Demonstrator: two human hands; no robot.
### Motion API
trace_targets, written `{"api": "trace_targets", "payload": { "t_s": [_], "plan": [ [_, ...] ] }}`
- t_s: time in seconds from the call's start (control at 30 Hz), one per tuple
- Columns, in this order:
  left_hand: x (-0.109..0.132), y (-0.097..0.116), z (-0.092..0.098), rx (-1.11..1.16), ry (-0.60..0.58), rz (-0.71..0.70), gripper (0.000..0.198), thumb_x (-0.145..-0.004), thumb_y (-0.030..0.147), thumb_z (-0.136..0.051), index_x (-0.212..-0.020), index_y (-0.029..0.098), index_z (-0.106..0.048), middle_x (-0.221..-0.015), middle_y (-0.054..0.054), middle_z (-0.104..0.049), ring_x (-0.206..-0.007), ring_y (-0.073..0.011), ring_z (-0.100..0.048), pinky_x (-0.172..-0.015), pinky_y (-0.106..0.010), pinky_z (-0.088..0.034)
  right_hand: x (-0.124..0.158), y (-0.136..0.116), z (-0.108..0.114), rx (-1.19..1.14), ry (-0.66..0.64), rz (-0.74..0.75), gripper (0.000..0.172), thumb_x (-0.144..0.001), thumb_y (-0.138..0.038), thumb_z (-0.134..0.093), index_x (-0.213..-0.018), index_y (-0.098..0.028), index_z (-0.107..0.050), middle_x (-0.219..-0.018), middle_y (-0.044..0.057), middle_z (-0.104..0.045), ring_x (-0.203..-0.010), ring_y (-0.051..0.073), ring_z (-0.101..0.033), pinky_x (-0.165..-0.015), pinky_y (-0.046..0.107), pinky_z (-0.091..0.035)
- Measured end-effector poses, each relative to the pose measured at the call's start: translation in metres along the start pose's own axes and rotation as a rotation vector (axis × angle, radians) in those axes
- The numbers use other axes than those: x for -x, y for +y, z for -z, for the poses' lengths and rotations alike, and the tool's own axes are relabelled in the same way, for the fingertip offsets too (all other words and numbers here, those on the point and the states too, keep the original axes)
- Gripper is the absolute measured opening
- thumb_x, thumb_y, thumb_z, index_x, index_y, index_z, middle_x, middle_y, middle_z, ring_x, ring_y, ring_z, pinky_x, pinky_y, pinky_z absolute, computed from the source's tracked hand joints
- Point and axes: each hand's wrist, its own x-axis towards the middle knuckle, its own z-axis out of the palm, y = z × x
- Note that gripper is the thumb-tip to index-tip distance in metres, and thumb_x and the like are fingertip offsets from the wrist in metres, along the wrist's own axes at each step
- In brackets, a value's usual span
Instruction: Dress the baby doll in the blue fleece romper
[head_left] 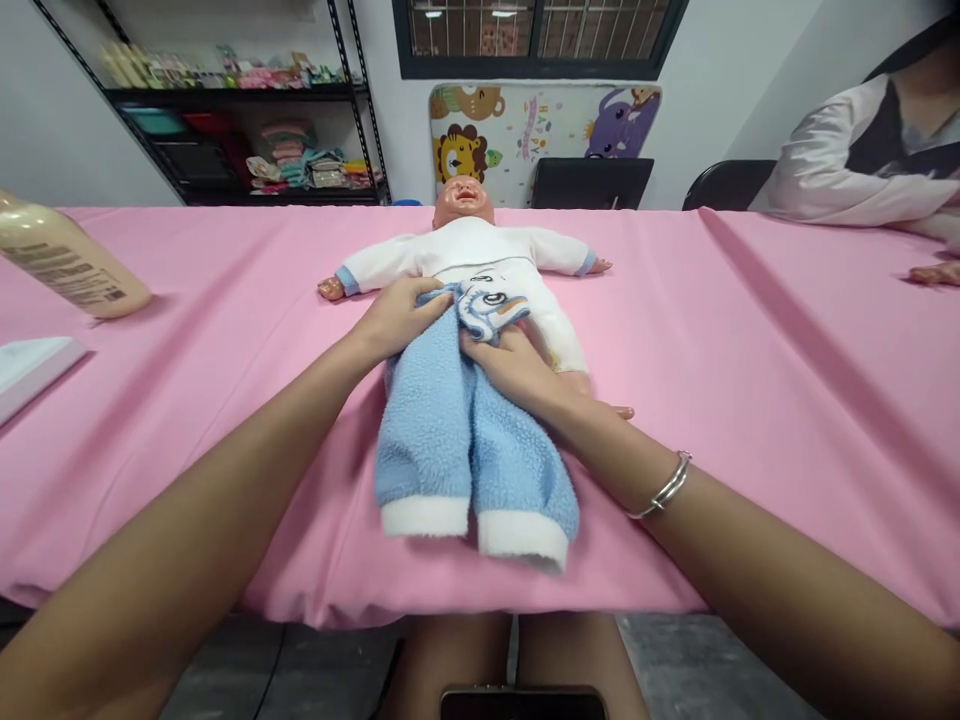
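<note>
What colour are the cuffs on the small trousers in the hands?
White cuffs on the light blue fleecy trousers, seen best in the head view.

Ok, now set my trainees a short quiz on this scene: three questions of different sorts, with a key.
1. True or false: the left hand and the right hand both hold the blue trousers.
2. How does the doll lie on the pink cloth? A) face down B) on its back C) on its side
3. Fill in: the silver bracelet is on the person's ____ arm.

Key: 1 true; 2 B; 3 right.
</note>
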Motion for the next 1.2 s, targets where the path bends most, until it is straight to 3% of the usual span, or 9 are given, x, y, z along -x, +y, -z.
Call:
{"api": "trace_targets", "payload": {
  "t_s": [0.17, 0.4, 0.53, 0.67, 0.8, 0.9, 1.0, 1.07, 1.2],
  "plan": [
    [0.0, 0.003, -0.007, -0.187, 0.184, 0.005, 0.031, -0.092, 0.037, -0.05, -0.068, 0.017, -0.05, -0.069, -0.002, -0.057, -0.071, -0.0174, -0.052, -0.072, -0.03, -0.041, 0.003, -0.014, -0.004, -0.136, -0.06, -0.174, 0.048, -0.084, -0.018, -0.068, -0.131, -0.013, -0.058, -0.142, 0.011, -0.053, -0.134, 0.023, -0.048, -0.119, 0.039, -0.034],
    [-0.001, -0.014, -0.008, -0.135, 0.361, 0.041, 0.036, -0.091, 0.05, -0.05, -0.076, 0.018, -0.056, -0.077, -0.004, -0.063, -0.078, -0.0203, -0.056, -0.077, -0.03, -0.044, 0.008, -0.018, -0.003, -0.216, -0.103, -0.104, 0.053, -0.079, -0.025, -0.073, -0.128, -0.012, -0.057, -0.138, 0.011, -0.057, -0.13, 0.024, -0.052, -0.117, 0.04, -0.038],
    [-0.002, -0.022, -0.002, -0.001, 0.173, 0.128, 0.04, -0.088, 0.052, -0.054, -0.091, 0.014, -0.067, -0.096, -0.01, -0.072, -0.093, -0.0264, -0.063, -0.085, -0.035, -0.049, 0.01, -0.017, -0.001, -0.109, -0.196, -0.035, 0.057, -0.07, -0.028, -0.081, -0.12, -0.012, -0.059, -0.135, 0.012, -0.058, -0.128, 0.028, -0.053, -0.115, 0.043, -0.04],
    [0.004, -0.01, 0.02, 0.307, -0.185, 0.105, 0.058, -0.082, 0.063, -0.062, -0.118, 0.018, -0.066, -0.119, -0.01, -0.069, -0.116, -0.03, -0.06, -0.096, -0.037, -0.051, 0.005, -0.012, 0.002, 0.1, 0.004, 0.027, 0.036, -0.072, -0.009, -0.068, -0.107, -0.013, -0.062, -0.126, 0.012, -0.063, -0.123, 0.029, -0.055, -0.111, 0.044, -0.042],
    [0.009, 0.005, 0.033, 0.238, -0.424, 0.023, 0.072, -0.062, 0.05, -0.085, -0.125, 0.023, -0.064, -0.125, -0.006, -0.067, -0.122, -0.0317, -0.058, -0.102, -0.037, -0.049, -0.001, -0.002, 0.003, 0.132, 0.199, 0.134, 0.03, -0.07, 0.001, -0.049, -0.092, -0.014, -0.064, -0.108, 0.01, -0.07, -0.108, 0.028, -0.063, -0.102, 0.042, -0.049],
    [0.007, 0.006, 0.021, 0.196, -0.37, -0.043, 0.06, -0.066, 0.045, -0.082, -0.119, 0.019, -0.068, -0.119, -0.006, -0.07, -0.117, -0.0305, -0.061, -0.104, -0.04, -0.048, -0.004, 0.001, 0.004, 0.134, 0.319, 0.105, 0.028, -0.072, 0.0, -0.048, -0.09, -0.014, -0.064, -0.106, 0.01, -0.07, -0.105, 0.028, -0.064, -0.1, 0.042, -0.05],
    [0.001, -0.003, 0.002, 0.241, -0.192, -0.118, 0.048, -0.074, 0.043, -0.074, -0.11, 0.013, -0.07, -0.116, -0.009, -0.071, -0.112, -0.0296, -0.063, -0.104, -0.041, -0.048, -0.005, 0.001, 0.005, 0.146, 0.318, 0.089, 0.024, -0.077, -0.007, -0.053, -0.097, -0.013, -0.064, -0.11, 0.012, -0.069, -0.11, 0.029, -0.062, -0.103, 0.043, -0.048],
    [-0.003, -0.01, -0.008, 0.244, -0.07, -0.135, 0.043, -0.076, 0.039, -0.071, -0.108, 0.01, -0.069, -0.117, -0.01, -0.071, -0.111, -0.029, -0.063, -0.104, -0.041, -0.048, -0.005, 0.0, 0.007, 0.144, 0.226, 0.117, 0.026, -0.08, -0.017, -0.061, -0.105, -0.011, -0.064, -0.117, 0.014, -0.067, -0.116, 0.029, -0.06, -0.108, 0.044, -0.044],
    [-0.007, -0.015, -0.013, 0.293, 0.021, -0.104, 0.038, -0.079, 0.029, -0.066, -0.111, 0.009, -0.066, -0.122, -0.011, -0.068, -0.116, -0.0287, -0.061, -0.106, -0.04, -0.047, -0.003, -0.003, 0.018, 0.158, -0.046, 0.12, 0.071, -0.067, -0.03, -0.08, -0.129, -0.008, -0.054, -0.139, 0.016, -0.054, -0.133, 0.031, -0.047, -0.117, 0.045, -0.033]
  ]
}}
